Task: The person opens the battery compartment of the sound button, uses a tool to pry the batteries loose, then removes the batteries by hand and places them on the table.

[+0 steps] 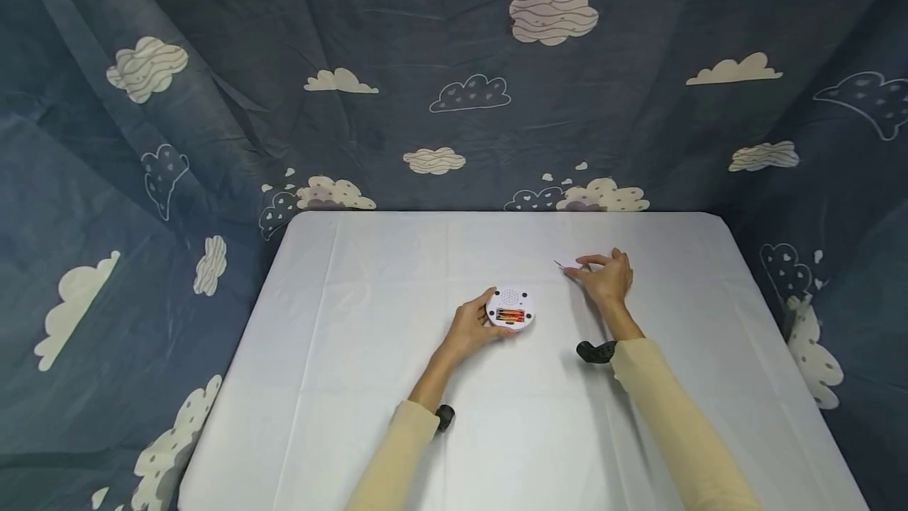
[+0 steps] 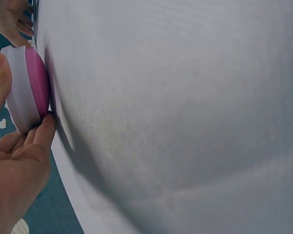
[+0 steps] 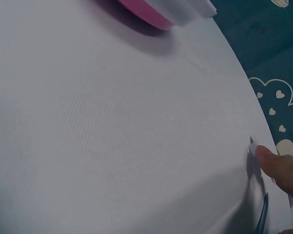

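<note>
My left hand (image 1: 471, 327) grips a round device (image 1: 501, 300) by its edge, thumb on one side and fingers on the other. Its white face, with small holes and dark feet, is turned up, and batteries (image 1: 510, 315) lie in an uncovered compartment. In the left wrist view the device (image 2: 20, 92) shows a white side and a pink underside, just above the table. To the right, my right hand (image 1: 608, 278) pinches a thin pointed tool (image 1: 559, 264); its exact kind is too small to tell. A slim dark pointed piece (image 3: 263, 212) shows beside the finger in the right wrist view.
A white cloth covers the table (image 1: 383, 259). Dark blue curtains (image 1: 440, 38) with cloud prints stand behind it and along both sides. Black wrist straps (image 1: 596, 352) sit at both sleeve cuffs.
</note>
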`<state>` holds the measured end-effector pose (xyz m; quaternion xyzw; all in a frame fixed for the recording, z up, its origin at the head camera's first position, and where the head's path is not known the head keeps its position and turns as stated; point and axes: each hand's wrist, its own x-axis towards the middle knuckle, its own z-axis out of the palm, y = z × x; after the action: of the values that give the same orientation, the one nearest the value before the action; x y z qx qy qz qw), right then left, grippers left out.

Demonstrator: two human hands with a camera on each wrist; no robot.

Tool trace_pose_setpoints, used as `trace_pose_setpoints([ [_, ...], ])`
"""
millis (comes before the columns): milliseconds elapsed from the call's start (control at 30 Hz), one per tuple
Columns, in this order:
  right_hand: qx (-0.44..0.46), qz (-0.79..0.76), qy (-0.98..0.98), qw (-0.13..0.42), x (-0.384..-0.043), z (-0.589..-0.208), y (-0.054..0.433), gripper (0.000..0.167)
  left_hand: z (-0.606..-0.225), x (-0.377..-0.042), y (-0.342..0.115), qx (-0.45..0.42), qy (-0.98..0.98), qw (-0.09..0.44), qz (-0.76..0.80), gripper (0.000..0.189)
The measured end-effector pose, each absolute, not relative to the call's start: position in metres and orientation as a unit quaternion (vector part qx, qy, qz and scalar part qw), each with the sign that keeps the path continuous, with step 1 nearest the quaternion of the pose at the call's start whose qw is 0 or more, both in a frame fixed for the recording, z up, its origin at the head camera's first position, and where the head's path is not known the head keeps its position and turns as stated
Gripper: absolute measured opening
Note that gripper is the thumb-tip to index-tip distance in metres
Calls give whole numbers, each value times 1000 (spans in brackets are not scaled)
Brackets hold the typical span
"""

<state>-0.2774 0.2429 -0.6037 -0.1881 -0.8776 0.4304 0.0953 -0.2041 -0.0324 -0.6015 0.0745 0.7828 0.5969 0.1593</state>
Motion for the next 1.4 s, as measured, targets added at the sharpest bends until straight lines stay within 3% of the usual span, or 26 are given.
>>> trace_pose_setpoints([
  [300, -191, 403, -890, 93, -272, -609, 249, 41, -600, -200, -29, 76, 782, 164, 596, 96],
  [600, -212, 504, -831, 100, -250, -595, 257, 55, -599, -198, -27, 81, 786, 158, 592, 96],
  [1067, -256, 520, -804, 135, -130, -596, 289, 54, -600, -200, -29, 87, 786, 155, 591, 96],
  [1400, -281, 483, -814, 156, -89, -618, 287, 46, -600, -202, -30, 87, 788, 154, 590, 96],
])
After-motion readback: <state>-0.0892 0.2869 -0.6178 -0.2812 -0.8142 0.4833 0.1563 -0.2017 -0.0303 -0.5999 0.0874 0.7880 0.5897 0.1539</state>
